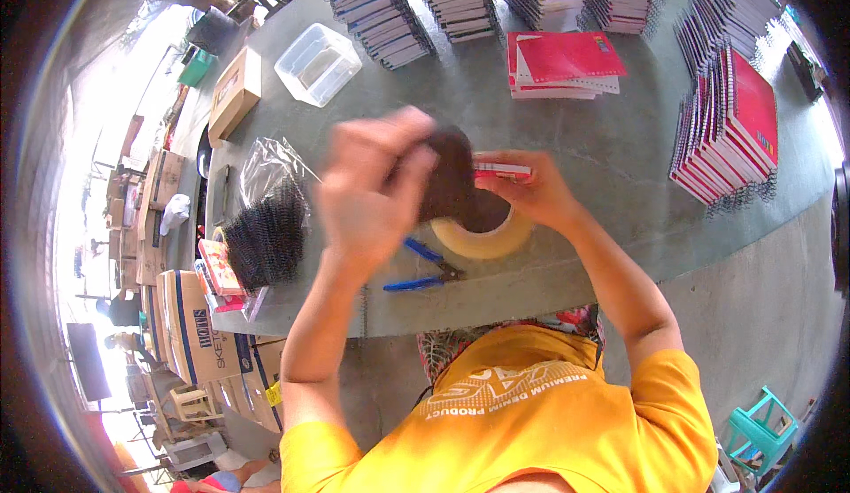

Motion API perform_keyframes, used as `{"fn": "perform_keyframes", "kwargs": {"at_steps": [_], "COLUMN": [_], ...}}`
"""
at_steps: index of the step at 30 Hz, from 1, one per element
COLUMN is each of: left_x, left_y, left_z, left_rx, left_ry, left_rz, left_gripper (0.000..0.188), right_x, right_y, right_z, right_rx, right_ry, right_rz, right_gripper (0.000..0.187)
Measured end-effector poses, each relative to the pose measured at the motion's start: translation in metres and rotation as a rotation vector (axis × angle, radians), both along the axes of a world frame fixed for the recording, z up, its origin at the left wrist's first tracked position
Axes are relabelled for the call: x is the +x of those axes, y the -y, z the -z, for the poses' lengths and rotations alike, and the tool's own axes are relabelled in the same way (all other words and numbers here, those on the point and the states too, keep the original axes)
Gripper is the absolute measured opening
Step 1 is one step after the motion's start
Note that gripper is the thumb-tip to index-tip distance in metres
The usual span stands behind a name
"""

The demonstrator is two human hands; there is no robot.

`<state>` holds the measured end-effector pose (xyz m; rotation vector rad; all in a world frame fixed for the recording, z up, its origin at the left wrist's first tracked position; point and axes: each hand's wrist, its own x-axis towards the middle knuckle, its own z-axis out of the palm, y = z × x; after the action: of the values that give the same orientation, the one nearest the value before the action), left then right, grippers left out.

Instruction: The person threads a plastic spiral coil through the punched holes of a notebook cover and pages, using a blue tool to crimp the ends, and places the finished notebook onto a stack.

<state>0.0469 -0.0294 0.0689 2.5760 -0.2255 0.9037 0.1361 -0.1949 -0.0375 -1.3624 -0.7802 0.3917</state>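
My right hand [536,187] is closed on a thin red-and-white notebook [503,170], seen edge-on above the table. Opposite it, my left hand [372,196] is raised and smeared by motion, so what its fingers hold, if anything, is unclear. Between the hands is a dark brown, rounded thing [450,170] whose kind I cannot make out. Below the notebook lies a large yellowish roll of tape [482,243], its middle dark. Pliers with blue handles [414,284] rest near the table's front edge, left of the roll.
Left of my hands lie a bundle of black spiral coils [266,240] and a clear plastic bag [276,163]. A clear plastic box [319,66] stands behind. Loose red covers and sheets [567,57], spiral notebook stacks [372,10] and red notebooks [730,130] occupy the far and right sides.
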Motion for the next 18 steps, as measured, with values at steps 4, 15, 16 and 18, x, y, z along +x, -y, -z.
{"fn": "perform_keyframes", "kwargs": {"at_steps": [4, 15, 16, 18], "left_x": [-0.002, 0.012, 0.016, 0.014], "left_y": [0.009, -0.022, -0.055, -0.123], "left_z": [0.001, 0.004, 0.013, 0.054], "left_rx": [0.080, -0.321, -0.638, -0.813], "left_ry": [-0.151, -0.104, -0.010, -0.031], "left_rz": [0.117, -0.167, -0.215, -0.352], "left_gripper": [0.028, 0.030, 0.029, 0.025], "right_x": [0.003, 0.003, 0.001, -0.003], "right_y": [-0.001, 0.008, 0.005, -0.001], "right_z": [0.004, -0.004, -0.006, -0.007], "right_rx": [0.076, -0.008, 0.044, 0.103], "right_ry": [0.051, -0.061, -0.074, -0.089], "right_rz": [-0.036, -0.009, -0.008, -0.025], "right_gripper": [0.029, 0.028, 0.029, 0.028]}}
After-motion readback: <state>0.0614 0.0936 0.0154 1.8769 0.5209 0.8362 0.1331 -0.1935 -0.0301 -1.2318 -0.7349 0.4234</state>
